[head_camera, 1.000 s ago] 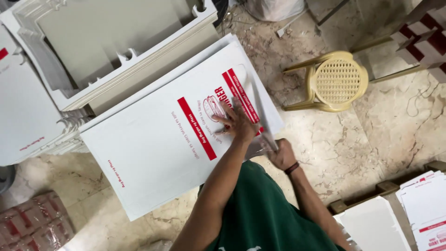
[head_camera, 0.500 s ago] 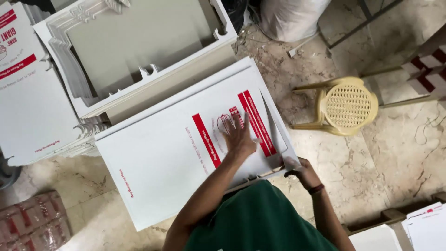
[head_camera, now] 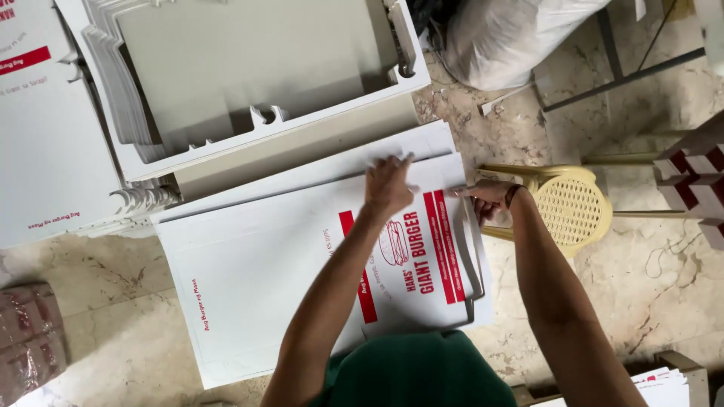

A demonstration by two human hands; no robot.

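A large flat white cardboard box blank [head_camera: 264,264] with red stripes and a burger drawing lies on the floor before me, on top of more white sheets. My left hand [head_camera: 388,185] presses flat on its far edge, fingers spread. My right hand [head_camera: 486,197] pinches the blank's far right corner at its edge; a dark band is on that wrist. My green shirt [head_camera: 415,369] fills the bottom of the view.
Stacks of die-cut white and beige cardboard blanks [head_camera: 249,83] lie beyond the sheet and at left [head_camera: 45,151]. A yellow plastic stool [head_camera: 573,207] stands right of it, a grey plastic bag [head_camera: 513,38] behind. Wrapped reddish packs [head_camera: 30,339] sit at lower left. The floor is marble.
My left hand slid from the sheet's middle to its far edge. My right hand moved from the near right edge up to the far right corner. The view shifted closer.
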